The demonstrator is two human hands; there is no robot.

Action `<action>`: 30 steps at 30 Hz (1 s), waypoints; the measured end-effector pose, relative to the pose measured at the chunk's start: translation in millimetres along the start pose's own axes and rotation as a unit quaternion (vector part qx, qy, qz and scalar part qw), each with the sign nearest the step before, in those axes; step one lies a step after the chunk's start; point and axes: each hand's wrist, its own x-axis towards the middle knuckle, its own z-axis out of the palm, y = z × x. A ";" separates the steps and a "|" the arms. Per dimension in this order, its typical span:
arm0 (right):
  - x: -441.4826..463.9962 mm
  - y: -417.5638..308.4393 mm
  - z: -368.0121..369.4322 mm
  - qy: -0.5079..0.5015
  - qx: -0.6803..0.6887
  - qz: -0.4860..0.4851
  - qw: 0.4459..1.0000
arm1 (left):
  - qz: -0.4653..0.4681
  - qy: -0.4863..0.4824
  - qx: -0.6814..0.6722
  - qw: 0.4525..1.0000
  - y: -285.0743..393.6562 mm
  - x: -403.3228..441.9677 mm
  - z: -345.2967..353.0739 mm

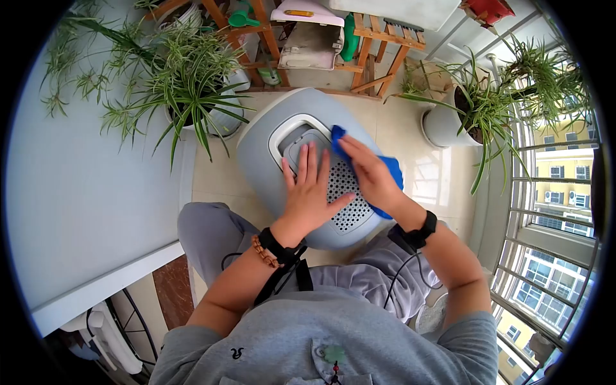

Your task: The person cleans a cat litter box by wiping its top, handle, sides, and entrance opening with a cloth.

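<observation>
A rounded grey-blue plastic box (258,163), resembling a covered cat litter box, sits on the floor between my knees. Its top has a white handle (296,120) and a panel of dark holes (348,217). My left hand (309,196) lies flat on the top with the fingers spread, partly over the holes and near the handle. A blue cloth (393,172) is under my right hand (373,176), which presses it against the right side of the top. Part of the cloth sticks out beyond my fingertips, and more hangs over the box's right edge.
Potted spider plants stand at the left (192,102) and right (446,125). Behind the box is a wooden rack (385,38) with a pink and white container (311,45) and a green scoop (242,19). A barred window (545,199) lines the right side.
</observation>
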 end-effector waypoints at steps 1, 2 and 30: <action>14.2 -6.1 11.6 -0.056 0.004 -0.044 0.997 | -0.005 -0.019 0.019 1.000 2.7 -0.1 -0.5; 27.1 -2.2 21.7 -0.122 -0.079 -0.113 0.983 | -0.033 -0.111 0.003 0.993 5.1 1.4 -7.1; 174.3 88.8 10.4 -0.285 -0.126 -0.109 0.944 | 0.012 -0.083 0.016 0.996 -5.8 4.6 -6.9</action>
